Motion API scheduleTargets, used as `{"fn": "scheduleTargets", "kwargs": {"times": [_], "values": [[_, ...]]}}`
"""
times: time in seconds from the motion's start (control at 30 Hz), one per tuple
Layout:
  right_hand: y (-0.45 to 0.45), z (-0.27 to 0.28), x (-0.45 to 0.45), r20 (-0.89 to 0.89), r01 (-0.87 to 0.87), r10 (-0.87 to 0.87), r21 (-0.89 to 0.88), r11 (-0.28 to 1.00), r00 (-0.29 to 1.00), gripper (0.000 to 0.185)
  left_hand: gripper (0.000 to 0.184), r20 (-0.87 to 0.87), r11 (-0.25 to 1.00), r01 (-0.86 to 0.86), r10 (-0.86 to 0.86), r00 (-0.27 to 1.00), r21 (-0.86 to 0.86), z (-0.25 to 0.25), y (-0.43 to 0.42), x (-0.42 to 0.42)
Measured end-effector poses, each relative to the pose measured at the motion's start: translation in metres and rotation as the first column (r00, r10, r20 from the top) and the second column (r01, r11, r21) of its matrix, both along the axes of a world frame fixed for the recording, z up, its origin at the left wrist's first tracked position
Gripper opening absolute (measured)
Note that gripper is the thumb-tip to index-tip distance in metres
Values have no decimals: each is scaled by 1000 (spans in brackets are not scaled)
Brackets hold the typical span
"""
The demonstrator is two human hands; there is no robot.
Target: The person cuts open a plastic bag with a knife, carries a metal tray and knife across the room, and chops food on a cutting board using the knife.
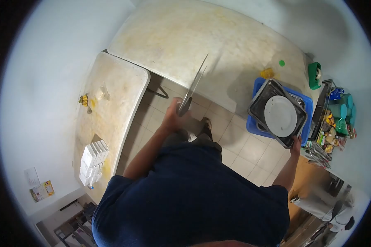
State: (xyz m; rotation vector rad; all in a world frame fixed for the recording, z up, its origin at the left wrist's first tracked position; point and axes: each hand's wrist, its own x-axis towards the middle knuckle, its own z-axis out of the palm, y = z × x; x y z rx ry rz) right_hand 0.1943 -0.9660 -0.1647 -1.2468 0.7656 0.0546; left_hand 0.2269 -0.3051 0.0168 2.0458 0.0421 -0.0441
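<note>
In the head view, your left hand (175,114) is clamped on black-handled blades (190,92); your right hand (295,145) grips a dark tray (257,108) by its corner. The tray bears a white plate (280,116), atop a blue bin (252,126) on the worktop (173,35).

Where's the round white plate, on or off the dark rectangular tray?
On: the round white plate covers part of the dark rectangular tray, whose corners show past it.

Left arm (148,150): reaching forward, angling inward ahead of the torso (189,193).
Left hand (172,114): gripping with curled fingers, showing some blur.
Right arm (286,171): extending forward and out to the right.
Right hand (295,145): gripping, fingers pointing forward.
</note>
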Motion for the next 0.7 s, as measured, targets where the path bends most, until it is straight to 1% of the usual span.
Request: {"fn": "scheduleTargets", "kwargs": {"times": [0.03,0.1,0.13,0.2,0.23,0.27,0.3,0.37,0.43,0.47,0.5,0.53,0.57,0.67,0.7], "values": [[-3,-1,1,2,-6,6,-10,1000,1000,47,44,-40,1000,-14,14,999,-16,-1,2,-1],[-5,-3,2,-79,53,-57,-57,997,995,40,47,-121,998,-43,37,992,-46,-2,4,0],[-3,-3,5,-114,80,-89,-80,994,990,36,47,-113,999,-48,47,993,-7,-2,6,0],[-2,-3,8,-58,-1,-2,-56,998,998,41,47,-91,996,-56,62,994,72,2,6,1],[-4,-2,8,-31,-42,40,-47,998,999,44,47,-140,996,-73,80,987,55,5,5,1],[-5,-2,10,-57,-30,27,-47,998,998,45,47,-189,995,-92,97,977,38,9,4,1],[-4,-3,13,-50,-7,3,-69,998,999,41,48,-239,993,-112,114,964,21,13,1,1],[0,-3,14,-42,38,-43,-114,993,998,34,45,-187,990,-140,134,973,-19,14,0,-1],[-2,-7,15,61,47,-34,-233,971,998,23,43,-167,986,-160,150,975,-48,18,-5,-2],[-1,-8,18,114,56,-23,-289,956,993,21,43,-171,984,-170,159,972,-56,22,-3,-2],[-3,-8,21,34,30,-15,-490,871,999,24,43,-176,982,-179,165,970,-63,24,-4,-2],[-5,-8,25,-46,-11,-26,-665,746,999,29,43,-166,982,-181,169,972,-58,22,-4,-3],[-6,-9,28,-122,-67,-55,-807,587,991,35,43,-157,982,-182,172,973,-53,18,-3,-3],[17,4,33,-1,35,-78,-890,454,997,45,43,-151,984,-170,160,976,-58,2,4,-6],[17,5,34,-1,39,-89,-895,444,996,44,43,-152,984,-165,154,976,-62,1,5,-5]]}}
